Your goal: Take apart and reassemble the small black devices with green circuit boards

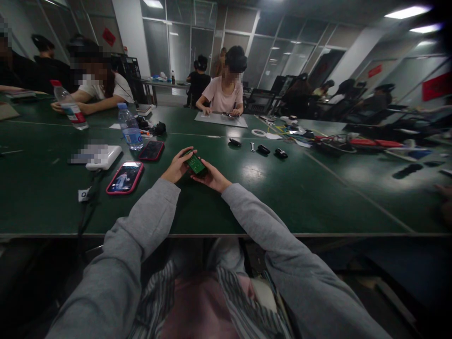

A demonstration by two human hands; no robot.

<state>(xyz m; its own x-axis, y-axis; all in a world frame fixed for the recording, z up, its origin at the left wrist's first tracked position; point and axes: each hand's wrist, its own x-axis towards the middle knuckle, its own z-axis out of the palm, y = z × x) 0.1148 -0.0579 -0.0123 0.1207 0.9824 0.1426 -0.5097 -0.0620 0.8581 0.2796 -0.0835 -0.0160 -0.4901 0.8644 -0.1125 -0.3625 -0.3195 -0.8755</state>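
Note:
A small green circuit board is held between both my hands above the green table. My left hand pinches its left edge, with the thumb on top. Cupped under the board from the right is my right hand, fingers curled round it. Both arms wear grey sleeves and reach out from the table's near edge.
To the left lie a pink-cased phone with its screen lit, a dark phone, a white power bank and two water bottles. Small black parts lie beyond my hands. Other people sit across the table.

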